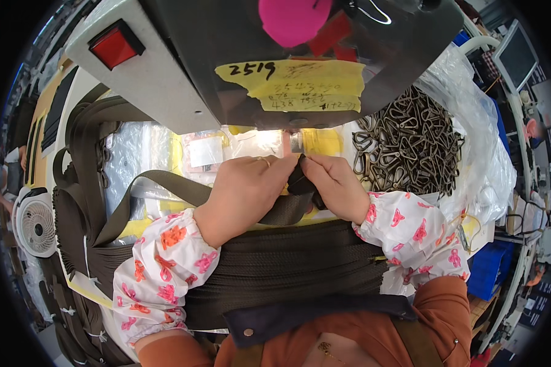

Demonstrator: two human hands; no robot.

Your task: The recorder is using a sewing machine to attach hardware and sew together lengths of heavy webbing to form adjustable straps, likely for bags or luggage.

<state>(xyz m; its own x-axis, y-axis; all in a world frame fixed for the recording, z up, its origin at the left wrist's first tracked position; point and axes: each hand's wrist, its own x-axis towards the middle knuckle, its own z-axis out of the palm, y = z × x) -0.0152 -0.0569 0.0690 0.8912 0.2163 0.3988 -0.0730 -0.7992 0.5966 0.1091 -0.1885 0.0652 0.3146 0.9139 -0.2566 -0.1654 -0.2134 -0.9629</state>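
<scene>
In the head view, the left hand (242,194) is pinching a dark webbing strap (289,210) between thumb and forefinger. Just to its right, fingertips nearly meeting it, the right hand (338,186) pinches the same strap, which is folded between the two. The curled fingers beneath both hands are partly hidden. From the left hand, one length of strap arches away to the left; another part loops below the fingertips, between the hands.

Nearer the body than both hands lies a broad stack of dark webbing (275,260). Beyond the right hand, to its right, is a pile of dark metal hooks (410,144), with clear plastic sheeting (487,162) farther right. Directly beyond the fingertips stands a dark machine housing (196,37) bearing torn yellow tape (294,85). Well left of the left hand is a white fan (35,226).
</scene>
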